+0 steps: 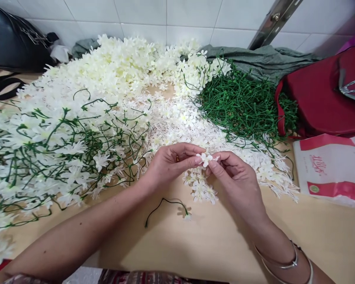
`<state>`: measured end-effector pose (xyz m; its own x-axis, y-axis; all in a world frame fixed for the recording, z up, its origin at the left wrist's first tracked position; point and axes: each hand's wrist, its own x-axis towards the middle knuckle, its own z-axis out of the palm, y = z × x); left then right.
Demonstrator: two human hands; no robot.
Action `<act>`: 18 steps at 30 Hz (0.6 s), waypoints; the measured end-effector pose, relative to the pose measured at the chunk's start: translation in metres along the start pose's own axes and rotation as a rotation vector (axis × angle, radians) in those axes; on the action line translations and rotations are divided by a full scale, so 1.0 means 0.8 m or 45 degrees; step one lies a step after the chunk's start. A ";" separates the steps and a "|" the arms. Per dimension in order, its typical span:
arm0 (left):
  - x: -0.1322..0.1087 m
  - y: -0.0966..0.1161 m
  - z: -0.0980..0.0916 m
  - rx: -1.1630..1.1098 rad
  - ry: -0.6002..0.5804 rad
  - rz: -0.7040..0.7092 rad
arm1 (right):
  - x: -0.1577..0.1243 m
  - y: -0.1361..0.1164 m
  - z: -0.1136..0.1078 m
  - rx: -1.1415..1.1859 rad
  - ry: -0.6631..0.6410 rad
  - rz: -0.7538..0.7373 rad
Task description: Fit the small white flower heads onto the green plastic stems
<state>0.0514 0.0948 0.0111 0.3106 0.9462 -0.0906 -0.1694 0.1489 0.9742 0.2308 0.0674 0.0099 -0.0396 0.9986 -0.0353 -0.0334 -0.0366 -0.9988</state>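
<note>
My left hand [171, 163] and my right hand [238, 181] meet over the wooden table [213, 244], both pinching one small white artificial flower [206, 158] between their fingertips. A ring shows on the left hand and bangles circle the right wrist. Right below the hands lies a small cluster of loose white flowers [201, 189]. A single green stem [165, 207] with one flower at its tip lies on the table near my left wrist.
Finished stems with white flowers [56, 150] heap at the left. Loose cream flowers [127, 67] pile at the back, bare green stems [242, 102] at the right. A red bag [322, 98], a printed packet [331, 169], a black bag [12, 43] and a tiled wall border the table.
</note>
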 end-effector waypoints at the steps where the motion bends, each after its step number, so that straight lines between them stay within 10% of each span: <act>1: 0.001 0.000 -0.001 -0.019 0.003 -0.021 | 0.000 0.000 0.000 0.001 -0.004 0.012; 18: -0.006 0.002 -0.001 0.376 0.098 0.141 | -0.006 0.008 0.000 -0.308 0.142 -0.303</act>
<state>0.0490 0.0911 0.0129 0.2320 0.9726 0.0151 0.0839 -0.0355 0.9958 0.2310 0.0627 0.0040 0.0505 0.9766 0.2089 0.2093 0.1942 -0.9584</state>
